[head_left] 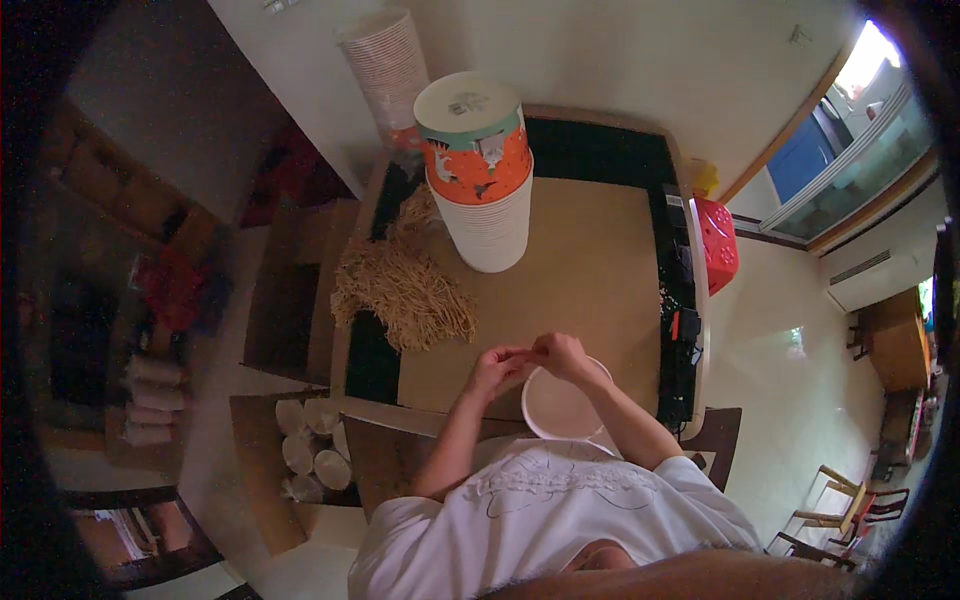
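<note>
White-shirted torso of the person fills the near edge of the head view, both forearms reaching away over the table (590, 290). Left hand (497, 370) and right hand (563, 355) meet just above the far rim of a white paper bowl (560, 408), which sits at the near edge of the table, directly before the person. Fingers of both hands are curled and pinched together at the point of contact; something small appears to be held between them, but it is too small to identify. Right hand overlaps the bowl's far rim; whether it touches the rim cannot be told.

Left of the hands, well apart, lies a loose heap of straw-coloured strands (402, 285) on the table's left side. Far of centre stands a tall stack of white paper bowls (490, 225), topped by an inverted orange and teal printed bowl (472, 140). A second tall stack of paper cups (385, 65) stands beyond it by the wall.

Right of the table sits a red plastic stool (718, 243). Near left, on the floor, rolled pale items (308, 450) stand grouped in a cardboard box.
</note>
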